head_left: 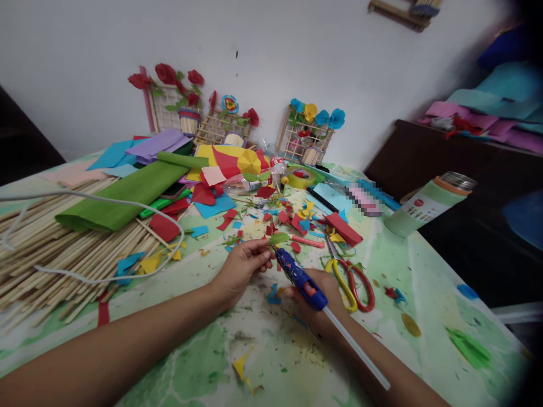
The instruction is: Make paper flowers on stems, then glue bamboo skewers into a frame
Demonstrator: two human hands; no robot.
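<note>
My right hand (320, 297) is closed around a blue hot glue gun (292, 268), with a long glue stick (356, 347) poking out of its back end. The gun's nozzle points at a small green paper leaf (280, 238) on a thin stem. My left hand (250, 265) pinches that stem between thumb and fingers, just left of the nozzle. Whether the nozzle touches the leaf I cannot tell. Beside my right hand lie scissors (350, 277) with red and yellow handles, and paper scraps (297, 220) are scattered beyond both hands.
Thin bamboo sticks (55, 249) are heaped at left, crossed by a white cord (127, 204) and green paper (123, 198). A green bottle (430, 204) stands at right. Against the wall lean stick lattices (303, 138) with paper flowers. Behind the scraps is a tape roll (299, 178).
</note>
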